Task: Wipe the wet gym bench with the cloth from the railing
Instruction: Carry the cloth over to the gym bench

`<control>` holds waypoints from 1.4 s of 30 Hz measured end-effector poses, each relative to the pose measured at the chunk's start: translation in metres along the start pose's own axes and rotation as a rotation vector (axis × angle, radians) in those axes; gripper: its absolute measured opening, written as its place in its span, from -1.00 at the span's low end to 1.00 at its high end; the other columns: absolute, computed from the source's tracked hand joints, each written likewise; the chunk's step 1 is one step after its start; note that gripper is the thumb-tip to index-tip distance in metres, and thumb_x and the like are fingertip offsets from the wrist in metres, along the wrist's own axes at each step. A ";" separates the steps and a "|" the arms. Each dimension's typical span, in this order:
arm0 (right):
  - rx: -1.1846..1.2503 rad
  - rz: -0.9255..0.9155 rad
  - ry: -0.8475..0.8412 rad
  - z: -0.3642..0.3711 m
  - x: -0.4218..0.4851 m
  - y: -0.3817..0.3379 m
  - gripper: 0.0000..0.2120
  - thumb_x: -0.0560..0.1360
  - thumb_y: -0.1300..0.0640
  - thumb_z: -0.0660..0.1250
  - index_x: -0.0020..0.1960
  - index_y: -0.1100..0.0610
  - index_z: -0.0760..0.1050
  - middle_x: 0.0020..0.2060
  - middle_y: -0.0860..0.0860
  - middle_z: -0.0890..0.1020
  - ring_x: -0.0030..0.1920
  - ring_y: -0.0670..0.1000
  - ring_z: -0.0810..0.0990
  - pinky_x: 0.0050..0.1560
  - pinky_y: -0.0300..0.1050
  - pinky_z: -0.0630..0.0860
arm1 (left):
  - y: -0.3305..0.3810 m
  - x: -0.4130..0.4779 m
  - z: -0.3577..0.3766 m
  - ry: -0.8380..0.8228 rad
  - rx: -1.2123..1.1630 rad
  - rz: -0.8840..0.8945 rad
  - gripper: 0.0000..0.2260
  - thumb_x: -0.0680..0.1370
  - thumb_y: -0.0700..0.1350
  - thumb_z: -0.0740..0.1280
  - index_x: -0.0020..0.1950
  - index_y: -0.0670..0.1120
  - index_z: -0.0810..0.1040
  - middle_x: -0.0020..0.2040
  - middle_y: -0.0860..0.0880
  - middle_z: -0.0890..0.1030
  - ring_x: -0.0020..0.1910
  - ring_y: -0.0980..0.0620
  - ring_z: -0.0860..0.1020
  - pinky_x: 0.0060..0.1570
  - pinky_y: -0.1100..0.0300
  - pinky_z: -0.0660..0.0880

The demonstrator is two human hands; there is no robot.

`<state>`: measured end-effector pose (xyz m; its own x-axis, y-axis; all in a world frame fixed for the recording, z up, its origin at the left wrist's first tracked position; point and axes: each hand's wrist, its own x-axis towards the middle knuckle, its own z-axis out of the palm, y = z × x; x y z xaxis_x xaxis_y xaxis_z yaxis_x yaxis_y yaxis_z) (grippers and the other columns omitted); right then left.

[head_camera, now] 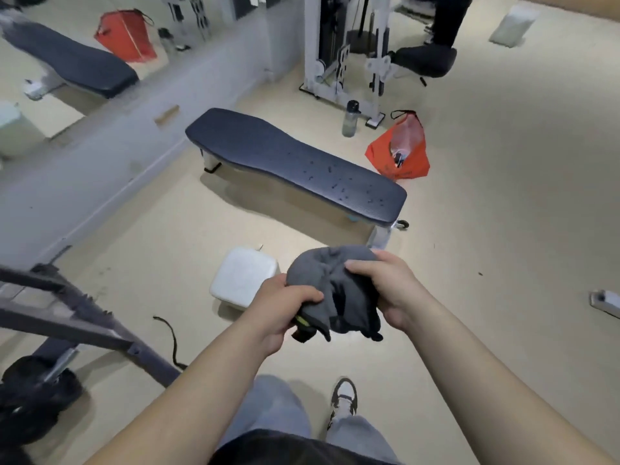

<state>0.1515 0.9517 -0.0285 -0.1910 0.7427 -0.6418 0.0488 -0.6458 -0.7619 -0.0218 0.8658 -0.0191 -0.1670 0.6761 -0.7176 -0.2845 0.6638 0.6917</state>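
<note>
Cloth (330, 280), grey and bunched, held at six o'clock, fingers of left hand (281, 307) and right hand (385, 288) curled round it; gym bench (285, 156), water-beaded, lies at twelve o'clock beyond.

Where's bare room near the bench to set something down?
Bare floor: the strip between bench and wall, and the wide stretch right of the orange bag. Droplets sit only on the bench's near half. Crowded: bottle, bag and machine beyond the bench; white box by its near end.
</note>
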 end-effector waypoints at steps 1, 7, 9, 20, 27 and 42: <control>-0.012 0.003 -0.016 0.004 0.014 -0.012 -0.72 0.48 0.27 0.48 0.18 0.21 0.62 0.03 0.18 0.77 -0.01 0.16 0.77 -0.04 0.06 0.70 | 0.012 0.009 0.001 0.029 -0.016 -0.014 -0.70 0.44 -0.30 0.44 0.17 -0.20 0.62 -0.10 -0.17 0.74 -0.29 -0.05 0.67 -0.39 0.22 0.51; -0.076 0.024 -0.100 0.053 0.093 -0.069 -0.74 0.49 0.25 0.48 0.17 0.20 0.61 -0.06 0.11 0.76 -0.16 0.03 0.73 -0.21 -0.09 0.63 | 0.085 0.067 -0.013 0.147 -0.070 0.051 -0.81 0.48 -0.30 0.40 0.07 -0.16 0.62 -0.17 -0.20 0.71 -0.42 0.01 0.62 -0.51 0.27 0.48; -0.088 0.019 -0.098 0.075 0.118 -0.085 -0.76 0.49 0.27 0.47 0.14 0.14 0.59 -0.06 0.09 0.73 -0.15 0.05 0.71 -0.24 -0.11 0.61 | 0.107 0.089 -0.026 0.189 -0.066 0.091 -0.83 0.46 -0.30 0.42 0.03 -0.15 0.62 -0.20 -0.17 0.70 -0.42 -0.04 0.62 -0.49 0.22 0.50; 0.005 -0.012 -0.018 0.171 0.224 -0.167 -0.78 0.48 0.33 0.45 0.07 0.10 0.61 -0.07 0.15 0.74 -0.15 0.12 0.73 -0.23 -0.04 0.69 | 0.221 0.202 -0.079 0.175 0.045 0.231 -0.85 0.46 -0.27 0.44 0.01 -0.14 0.65 -0.12 -0.25 0.68 -0.36 -0.10 0.59 -0.48 0.15 0.49; 0.071 -0.020 -0.103 0.200 0.305 -0.224 -0.81 0.51 0.21 0.52 0.11 0.14 0.66 -0.15 0.07 0.76 -0.06 0.14 0.75 -0.07 0.06 0.72 | 0.285 0.295 -0.099 0.011 -0.336 0.104 -0.74 0.48 -0.36 0.42 0.16 -0.24 0.66 0.04 -0.29 0.71 -0.06 -0.21 0.68 -0.03 -0.06 0.59; -0.117 0.028 -0.292 0.217 0.533 -0.385 -0.87 0.59 0.24 0.40 0.12 0.10 0.62 -0.23 0.04 0.72 -0.38 -0.04 0.64 -0.44 -0.23 0.48 | 0.447 0.497 -0.085 0.368 -0.192 0.155 -0.92 0.59 -0.23 0.32 0.07 -0.11 0.53 -0.23 -0.02 0.62 -0.40 0.12 0.54 -0.40 0.24 0.41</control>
<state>-0.1822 1.5575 -0.0586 -0.4610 0.6315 -0.6234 0.1669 -0.6282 -0.7599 -0.3119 1.4715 -0.0732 -0.5367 0.5813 -0.6115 -0.3937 0.4685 0.7909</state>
